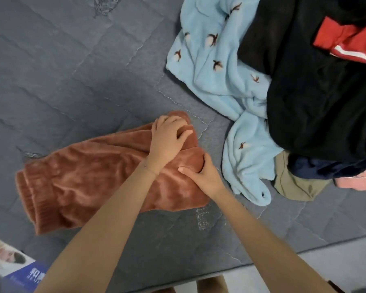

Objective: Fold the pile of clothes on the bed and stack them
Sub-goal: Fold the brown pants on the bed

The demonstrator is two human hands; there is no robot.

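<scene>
- Grey quilted bed (72, 70) fabric is stitched in wavy lines.
- A plush rust-brown garment (89, 178) with ribbed cuffs is laid flat near the front edge.
- Its far end is gripped by the left hand (169, 140) with curled fingers, and a fold is pinched by the right hand (201, 176).
- The pile (283, 92) is heaped at right: bird-print blue fleece (211, 66), black garment (325, 115), red piece (347, 37).
- White writing on a blue pack (19, 273) is cut off and unreadable.
</scene>
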